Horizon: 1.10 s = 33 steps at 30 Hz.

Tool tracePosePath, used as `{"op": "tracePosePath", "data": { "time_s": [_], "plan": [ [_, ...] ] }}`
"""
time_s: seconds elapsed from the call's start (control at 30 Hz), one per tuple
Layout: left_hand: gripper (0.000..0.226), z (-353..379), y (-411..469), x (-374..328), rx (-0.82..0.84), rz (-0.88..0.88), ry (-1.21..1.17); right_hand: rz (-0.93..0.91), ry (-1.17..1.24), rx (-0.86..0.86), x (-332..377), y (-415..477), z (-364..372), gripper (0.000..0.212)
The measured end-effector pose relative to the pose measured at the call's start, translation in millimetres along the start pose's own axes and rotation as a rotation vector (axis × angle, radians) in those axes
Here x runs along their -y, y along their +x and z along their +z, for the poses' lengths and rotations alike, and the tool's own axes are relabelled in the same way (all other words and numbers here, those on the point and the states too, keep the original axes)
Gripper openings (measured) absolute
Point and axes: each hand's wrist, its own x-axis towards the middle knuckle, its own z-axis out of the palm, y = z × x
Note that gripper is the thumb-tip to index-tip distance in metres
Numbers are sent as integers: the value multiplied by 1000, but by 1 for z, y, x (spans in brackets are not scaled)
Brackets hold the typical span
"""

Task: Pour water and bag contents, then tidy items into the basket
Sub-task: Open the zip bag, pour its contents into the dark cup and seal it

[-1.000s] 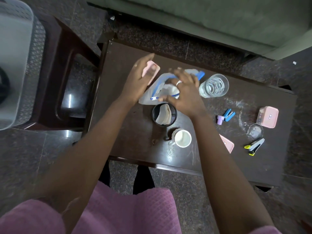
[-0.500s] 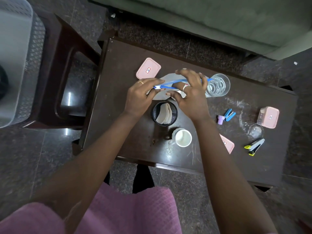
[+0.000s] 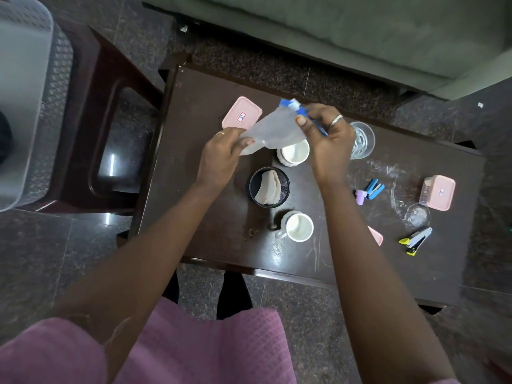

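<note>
Nearest the camera, on dark brown wooden table (image 3: 207,217): white ceramic mug (image 3: 297,227) upright by the front edge, pink plastic lid (image 3: 376,235) just right of it, half hidden behind the right forearm. Farther right, yellow-and-black stapler (image 3: 415,241), clear glass lid (image 3: 419,214), pink lidded plastic box (image 3: 439,192), blue clip with purple piece (image 3: 371,188). Mid-table, black mesh round cup (image 3: 268,187) holding white pads. Just beyond, translucent plastic zip bag (image 3: 273,131) held off the table over white fluted ceramic cup (image 3: 295,152), long axis diagonal, near-left to far-right, blue zip end pointing far-right and higher. Left hand (image 3: 221,153) curled round the bag's lower near-left corner, grasping it. Right hand (image 3: 327,137) pinching the blue zip end between thumb and fingers. Clear drinking glass of water (image 3: 361,139) just right of that hand, partly covered by it. Second pink rectangular lid (image 3: 241,116) flat beside the bag's left edge. Far left, off the table, grey perforated plastic basket (image 3: 25,79) on a dark stool.
</note>
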Motion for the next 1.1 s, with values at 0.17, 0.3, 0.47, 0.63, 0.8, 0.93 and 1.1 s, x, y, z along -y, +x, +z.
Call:
{"op": "tracePosePath", "data": {
  "time_s": [0.17,0.3,0.47,0.63,0.8,0.93,1.1],
  "plan": [
    [17,-3,2,1,-36,-74,-74,105,147,-58,2,5,-7,15],
    [24,-10,3,4,-17,-23,-95,44,116,61,7,10,-7,20],
    [33,-24,8,-22,-17,60,-257,-66,-160,192,13,18,-4,14],
    [18,-26,26,-60,-221,80,-353,-155,-283,284,23,13,8,25],
    [21,-43,42,-54,-417,55,-352,-53,-586,311,14,26,-20,24],
    [28,-49,53,-38,-344,21,-298,-25,-531,202,9,28,-32,16],
    [52,-23,47,-17,-241,-497,-436,175,-54,100,17,30,-29,6]
  ]
}}
